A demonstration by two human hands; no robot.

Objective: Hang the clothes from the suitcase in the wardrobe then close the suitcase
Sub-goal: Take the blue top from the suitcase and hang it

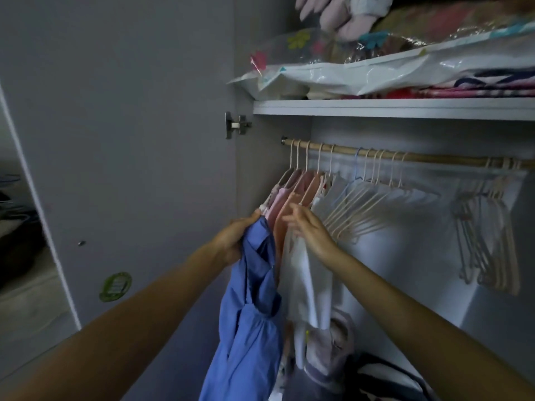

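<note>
A blue shirt point(249, 308) of thin, smooth woven cloth hangs in soft, crumpled folds from the left hand point(234, 238), whose fingers are curled tight round the bunched top of the garment. It droops in a long, twisted drape in front of the open wardrobe, just left of the clothes already hung at the left end of the rail.

The right hand point(309, 230) reaches into those hung clothes with its fingers extended and slightly spread, the tips touching the shoulder of a peach-coloured garment point(285, 209) beside a white top point(307, 273) of soft, matte fabric. Whether it pinches anything cannot be told. Further pink garments point(278, 195) hang close-packed to the left.

All of these hang from a round wooden rail point(419, 157), pale and smooth, which runs from the left wall of the wardrobe toward the right edge. Along its middle sits a cluster of bare slim hangers point(359, 209), cream-coloured with thin hooks, one of them light blue; a second bunch of hangers point(489, 241) hangs near the right end.

Above the rail a flat white shelf point(376, 110) carries glossy, crinkled plastic storage bags point(362, 73) with folded fabrics inside, and a pale pink plush item point(338, 15) on top. A metal hinge point(236, 125) joins the grey, matte door point(115, 125) to the left wall, and the door bears a round green sticker point(115, 286).
</note>
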